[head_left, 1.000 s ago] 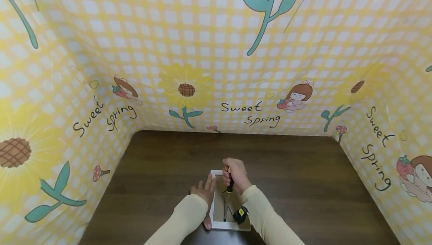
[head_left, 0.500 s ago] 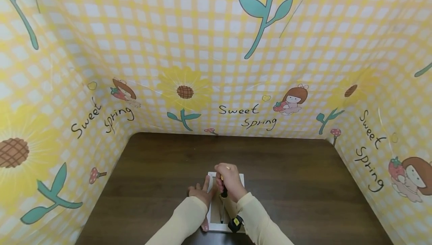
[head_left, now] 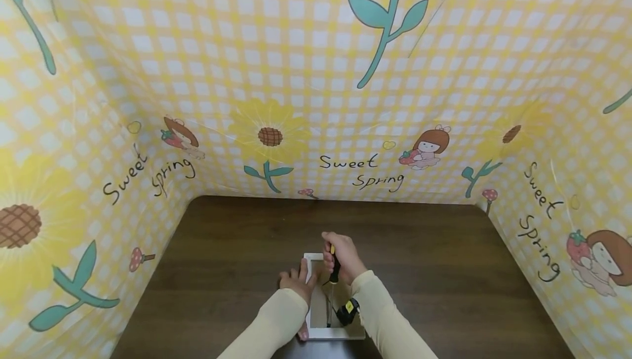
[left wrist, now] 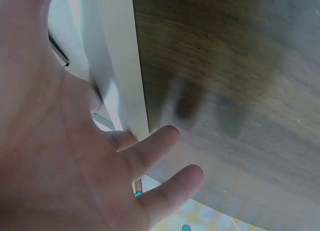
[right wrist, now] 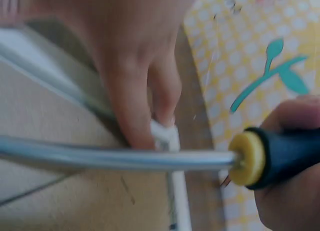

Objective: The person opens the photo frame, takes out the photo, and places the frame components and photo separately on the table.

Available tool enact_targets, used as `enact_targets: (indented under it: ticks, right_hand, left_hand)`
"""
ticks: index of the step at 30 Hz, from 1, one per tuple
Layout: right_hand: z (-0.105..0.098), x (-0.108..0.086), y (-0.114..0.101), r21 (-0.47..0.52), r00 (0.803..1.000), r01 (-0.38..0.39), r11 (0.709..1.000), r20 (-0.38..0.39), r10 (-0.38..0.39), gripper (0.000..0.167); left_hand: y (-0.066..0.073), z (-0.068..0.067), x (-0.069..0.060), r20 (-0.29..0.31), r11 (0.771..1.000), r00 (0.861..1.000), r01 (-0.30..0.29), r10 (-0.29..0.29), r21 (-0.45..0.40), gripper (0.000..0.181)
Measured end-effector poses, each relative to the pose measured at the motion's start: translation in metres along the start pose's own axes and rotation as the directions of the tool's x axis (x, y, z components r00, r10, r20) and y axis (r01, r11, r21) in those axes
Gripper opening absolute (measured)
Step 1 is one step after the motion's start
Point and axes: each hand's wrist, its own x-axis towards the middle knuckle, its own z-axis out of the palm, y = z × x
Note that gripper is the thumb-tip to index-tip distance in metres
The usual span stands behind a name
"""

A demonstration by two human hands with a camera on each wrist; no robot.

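Note:
A white rectangular frame [head_left: 337, 334] with a tan panel inside lies on the dark wooden table. Along its left side rests my left hand [head_left: 295, 284], palm against the outer edge; in the left wrist view its fingers [left wrist: 172, 191] are spread and fairly straight. Thumb and fingers reach the frame's rim. My right hand [head_left: 348, 254] grips the black and yellow handle of a screwdriver [head_left: 335, 271] in its fist. The steel shaft [right wrist: 120, 159] slants down toward me, its tip near the inner side of the frame's near edge. Whether the tip touches anything is not clear.
A small black box with a yellow label [head_left: 348, 312] sits at the right wrist, above the frame. Yellow checked cloth [head_left: 336, 101] with flower prints encloses the table [head_left: 237, 238] at the back and both sides.
Compared with half a second ago, my right fist has shifted right and slightly away, with the screwdriver in it, after an earlier swing left. The left hand stays on the frame.

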Motion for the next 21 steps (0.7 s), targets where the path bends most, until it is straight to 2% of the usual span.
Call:
enact_targets:
  ticks: [4, 7, 10, 14, 16, 19, 21]
  right_hand:
    - [0.003, -0.022, -0.002, -0.065, 0.993, 0.116, 0.991, 0.025, -0.114, 0.042]
    - [0.003, -0.034, -0.002, -0.073, 0.982, 0.187, 0.980, 0.031, -0.185, 0.043]
    - [0.004, -0.040, -0.001, -0.072, 0.976, 0.218, 0.973, 0.030, -0.216, 0.044]
    - [0.008, -0.045, -0.001, -0.136, 0.963, 0.268, 0.954, 0.068, -0.261, 0.044]
    - [0.011, -0.048, -0.001, -0.179, 0.951, 0.306, 0.935, 0.103, -0.291, 0.045]
    - [0.017, -0.052, 0.000, -0.215, 0.931, 0.358, 0.908, 0.147, -0.333, 0.043]
    - [0.020, -0.055, 0.002, -0.216, 0.926, 0.371, 0.903, 0.162, -0.341, 0.042]
  left_hand:
    - [0.002, -0.008, -0.008, -0.008, 1.000, 1.000, -0.003, 0.003, 0.017, 0.146]
    - [0.002, -0.008, -0.010, -0.005, 1.000, 1.000, -0.013, 0.013, -0.003, 0.146]
    - [0.001, -0.004, -0.007, -0.005, 0.999, 1.000, -0.011, 0.011, -0.031, 0.148]
    - [0.002, 0.008, 0.004, -0.002, 1.000, 1.000, -0.023, 0.023, -0.019, 0.152]
    - [0.004, 0.014, 0.009, -0.026, 0.999, 1.000, -0.012, 0.011, -0.035, 0.136]
    - [0.005, 0.024, 0.016, -0.042, 1.000, 0.999, -0.011, 0.010, -0.021, 0.141]
    - [0.005, 0.030, 0.020, -0.057, 1.000, 0.998, -0.009, 0.008, -0.018, 0.145]
